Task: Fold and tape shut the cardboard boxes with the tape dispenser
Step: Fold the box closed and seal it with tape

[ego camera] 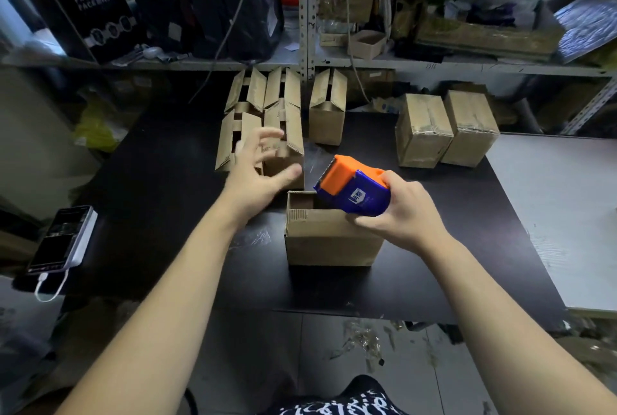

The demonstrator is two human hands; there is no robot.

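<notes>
A small cardboard box point(330, 241) stands on the black table point(167, 160) in front of me, its top partly open at the far left corner. My right hand point(405, 211) grips a blue and orange tape dispenser point(354, 189) just above the box's far right corner. My left hand point(258, 167) hovers with fingers spread in front of several unsealed boxes point(267, 127) with raised flaps, holding nothing. Two taped boxes point(445, 129) stand at the back right.
A phone on a power bank point(63, 239) with a white cable lies at the table's left edge. A metal shelf point(307, 13) crowded with bags and boxes runs behind the table. A grey surface point(564, 201) adjoins on the right. Tape scraps litter the floor.
</notes>
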